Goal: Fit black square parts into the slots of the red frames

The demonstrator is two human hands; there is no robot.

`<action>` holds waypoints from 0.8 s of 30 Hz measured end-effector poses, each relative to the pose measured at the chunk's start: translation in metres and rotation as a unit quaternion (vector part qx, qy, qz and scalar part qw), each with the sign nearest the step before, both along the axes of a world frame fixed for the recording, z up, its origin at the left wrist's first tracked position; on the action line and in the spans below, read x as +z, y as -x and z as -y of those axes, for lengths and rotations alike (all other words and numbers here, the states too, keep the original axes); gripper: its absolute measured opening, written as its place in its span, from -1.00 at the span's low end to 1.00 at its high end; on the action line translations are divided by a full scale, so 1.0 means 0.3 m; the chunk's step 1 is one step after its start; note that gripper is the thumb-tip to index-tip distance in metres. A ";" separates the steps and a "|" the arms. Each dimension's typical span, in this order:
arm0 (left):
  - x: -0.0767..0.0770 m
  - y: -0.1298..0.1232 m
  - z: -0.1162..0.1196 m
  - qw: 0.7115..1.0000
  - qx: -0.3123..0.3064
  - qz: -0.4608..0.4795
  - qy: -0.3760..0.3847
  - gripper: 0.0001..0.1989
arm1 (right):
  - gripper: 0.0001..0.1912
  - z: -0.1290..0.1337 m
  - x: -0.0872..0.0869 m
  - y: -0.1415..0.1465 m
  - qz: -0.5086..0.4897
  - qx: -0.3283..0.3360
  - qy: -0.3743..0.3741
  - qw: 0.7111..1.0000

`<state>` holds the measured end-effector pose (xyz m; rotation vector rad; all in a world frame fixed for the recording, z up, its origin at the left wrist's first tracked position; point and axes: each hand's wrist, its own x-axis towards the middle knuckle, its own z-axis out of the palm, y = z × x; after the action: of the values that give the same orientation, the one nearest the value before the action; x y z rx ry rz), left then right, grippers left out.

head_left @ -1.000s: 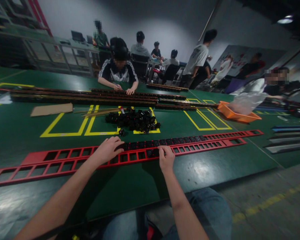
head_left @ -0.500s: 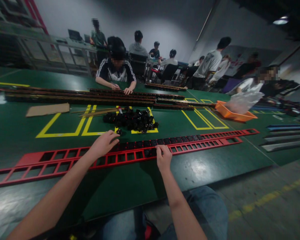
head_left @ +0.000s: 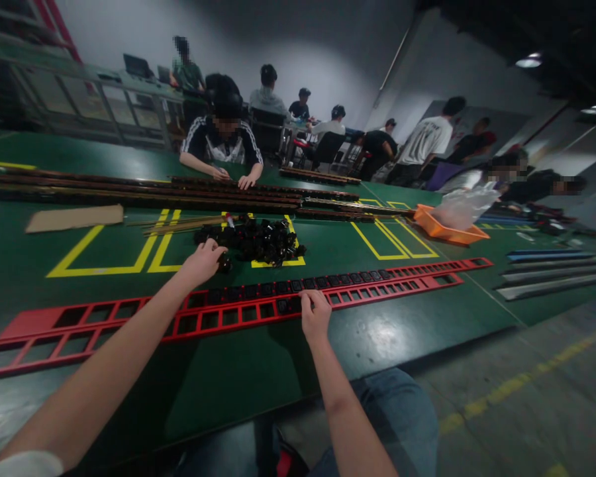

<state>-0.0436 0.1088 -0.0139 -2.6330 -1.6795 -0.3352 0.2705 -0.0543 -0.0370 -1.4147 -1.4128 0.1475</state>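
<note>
A long red slotted frame [head_left: 248,313] lies across the table in two ladder-like rows. Small black square pieces [head_left: 267,289] fill part of its far row, and a couple sit in the near row. My right hand [head_left: 316,315] is at the near row, thumb and fingers closed at the edge of a black square piece [head_left: 294,304]. My left hand [head_left: 202,264] hangs beyond the frame, fingers bent and apart at the left end of a heap of black parts [head_left: 271,242]. One loose black part [head_left: 225,264] is just beside its fingers.
Behind the heap lie thin brass-coloured rods [head_left: 173,226], a cardboard piece [head_left: 74,218] and long dark strips [head_left: 144,192]. An orange bin [head_left: 449,228] with a plastic bag stands to the right, near grey bars [head_left: 541,281]. A co-worker [head_left: 223,139] sits opposite.
My left hand has moved away from the frame towards the left end of the black heap. My right hand stays at the same spot on the frame, while the view has shifted slightly.
</note>
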 end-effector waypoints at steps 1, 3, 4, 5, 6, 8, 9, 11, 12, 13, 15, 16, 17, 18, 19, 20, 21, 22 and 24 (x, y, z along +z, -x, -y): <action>-0.001 0.008 0.001 1.000 0.008 0.009 -0.002 -0.56 | -0.73 0.001 0.001 0.000 0.001 0.000 0.001 1.000; 0.002 0.028 0.007 1.000 0.011 0.028 0.001 -0.64 | -0.73 0.002 0.001 0.001 0.002 -0.001 0.003 1.000; 0.005 0.039 0.012 0.999 0.011 0.038 0.007 -0.67 | -0.73 0.002 0.002 0.002 0.003 -0.002 0.004 1.000; 0.009 0.050 0.021 0.999 0.014 0.051 0.013 -0.68 | -0.73 0.002 0.001 0.002 0.003 -0.004 0.004 1.000; 0.014 0.062 0.033 0.997 0.020 0.066 0.019 -0.68 | -0.73 0.001 0.001 0.002 0.002 -0.004 0.004 1.000; 0.022 0.087 0.070 0.994 0.030 0.106 0.020 -0.65 | -0.73 0.001 0.000 0.002 0.001 -0.004 0.004 1.000; 0.024 0.101 0.095 0.991 0.027 0.129 0.013 -0.62 | -0.73 0.000 0.000 0.002 0.001 -0.003 0.004 1.000; 0.023 0.131 0.153 0.985 -0.003 0.170 -0.005 -0.60 | -0.73 0.000 -0.001 0.002 0.001 -0.001 0.003 1.000; 0.020 0.147 0.184 0.983 -0.022 0.183 -0.010 -0.61 | -0.72 0.000 -0.001 0.003 0.001 0.000 0.002 1.000; 0.017 0.161 0.212 0.981 -0.037 0.190 -0.014 -0.65 | -0.72 0.000 -0.001 0.003 0.001 0.000 0.002 1.000; 0.008 0.186 0.258 0.978 -0.049 0.201 -0.020 -0.72 | -0.73 0.002 0.000 0.003 -0.001 -0.001 0.004 1.000; 0.004 0.194 0.272 0.977 -0.049 0.206 -0.023 -0.73 | -0.73 0.003 0.000 0.004 -0.001 -0.002 0.006 1.000; 0.000 0.199 0.280 0.976 -0.046 0.212 -0.025 -0.73 | -0.73 0.003 0.001 0.004 -0.002 -0.003 0.008 1.000; -0.003 0.201 0.284 0.975 -0.042 0.218 -0.026 -0.72 | -0.73 0.004 0.001 0.004 -0.003 -0.003 0.009 1.000; -0.005 0.199 0.283 0.974 -0.039 0.221 -0.024 -0.71 | -0.73 0.005 0.002 0.004 -0.004 -0.004 0.009 1.000; -0.005 0.196 0.280 0.974 -0.035 0.224 -0.021 -0.71 | -0.73 0.006 0.003 0.004 -0.005 -0.004 0.008 1.000; -0.004 0.192 0.277 0.974 -0.030 0.225 -0.018 -0.70 | -0.73 0.006 0.004 0.005 -0.006 -0.005 0.006 1.000; -0.001 0.188 0.274 0.973 -0.025 0.227 -0.016 -0.70 | -0.73 0.007 0.005 0.005 -0.006 -0.007 0.005 1.000; 0.010 0.180 0.275 0.974 -0.012 0.226 -0.014 -0.69 | -0.72 0.008 0.007 0.006 -0.006 -0.009 0.004 1.000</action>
<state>-0.0976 0.0263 -0.0108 -2.7009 -1.7234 -1.0183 0.2686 -0.0566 -0.0348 -1.4299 -1.3905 0.1508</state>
